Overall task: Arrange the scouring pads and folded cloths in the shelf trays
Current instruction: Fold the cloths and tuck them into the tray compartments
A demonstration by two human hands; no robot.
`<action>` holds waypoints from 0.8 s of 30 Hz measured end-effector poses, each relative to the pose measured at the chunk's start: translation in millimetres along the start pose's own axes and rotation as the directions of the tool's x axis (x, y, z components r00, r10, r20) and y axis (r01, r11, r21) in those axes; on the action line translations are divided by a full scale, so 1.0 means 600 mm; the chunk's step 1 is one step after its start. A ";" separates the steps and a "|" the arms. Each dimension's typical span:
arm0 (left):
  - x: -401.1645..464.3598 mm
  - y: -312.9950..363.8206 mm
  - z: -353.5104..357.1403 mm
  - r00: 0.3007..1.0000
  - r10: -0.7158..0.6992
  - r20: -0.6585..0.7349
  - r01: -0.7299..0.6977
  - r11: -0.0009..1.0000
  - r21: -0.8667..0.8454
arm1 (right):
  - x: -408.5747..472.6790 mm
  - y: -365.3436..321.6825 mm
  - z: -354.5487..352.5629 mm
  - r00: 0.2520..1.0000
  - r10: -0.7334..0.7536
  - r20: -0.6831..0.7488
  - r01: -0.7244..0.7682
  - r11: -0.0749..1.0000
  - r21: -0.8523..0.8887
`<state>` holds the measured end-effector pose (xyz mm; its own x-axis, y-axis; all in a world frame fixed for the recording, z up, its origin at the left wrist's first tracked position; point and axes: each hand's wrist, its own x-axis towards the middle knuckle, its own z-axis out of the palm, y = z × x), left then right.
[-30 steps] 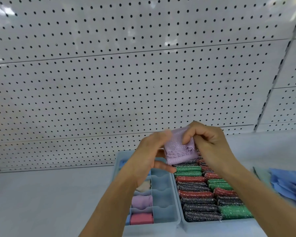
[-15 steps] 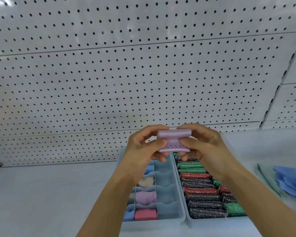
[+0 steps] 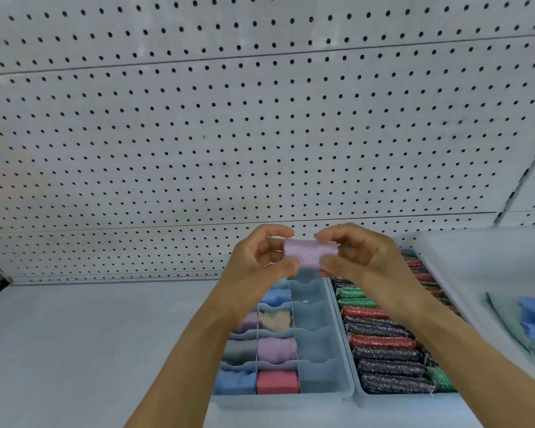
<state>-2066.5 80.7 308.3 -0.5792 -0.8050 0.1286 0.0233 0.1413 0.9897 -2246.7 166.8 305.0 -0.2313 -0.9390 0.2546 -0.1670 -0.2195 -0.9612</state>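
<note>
Where a second ago it was a loose flap, the lilac cloth (image 3: 310, 252) is now a tight roll pinched between the fingers of the left hand (image 3: 261, 257) and right hand (image 3: 352, 257) above the divided tray (image 3: 328, 387), apparently ready for an empty compartment.

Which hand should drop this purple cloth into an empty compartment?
Probably the left hand: it hangs over the divided tray, whose right column looks empty. The right hand, also pinching the purple cloth, sits over the scouring pads.
</note>
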 end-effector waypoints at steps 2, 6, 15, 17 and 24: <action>0.011 -0.013 -0.006 1.000 0.021 -0.019 -0.019 0.996 0.085 | 0.014 0.006 0.002 0.999 0.046 0.017 -0.044 0.992 -0.120; 0.041 -0.048 -0.014 0.994 0.098 -0.056 -0.080 0.962 0.262 | 0.054 0.020 0.009 0.982 0.123 0.142 -0.047 0.891 -0.451; 0.072 -0.161 -0.070 0.971 0.172 -0.168 0.002 0.693 0.721 | 0.140 0.103 0.015 0.991 0.134 0.008 -0.046 0.391 -0.919; 0.060 -0.194 -0.101 0.952 0.113 -0.286 0.164 0.600 0.783 | 0.151 0.131 0.017 0.992 0.125 0.014 -0.026 0.311 -0.950; 0.042 -0.253 -0.120 0.930 -0.202 -0.306 0.367 0.523 0.769 | 0.177 0.191 0.058 0.959 0.265 0.095 0.107 -0.028 -0.994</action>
<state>-2025.8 -2.4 165.8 -0.2940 -0.9539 -0.0608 -0.8271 0.2220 0.5163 -2256.9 33.0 218.0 -0.1749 -0.9844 -0.0210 -0.9725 0.1693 0.1597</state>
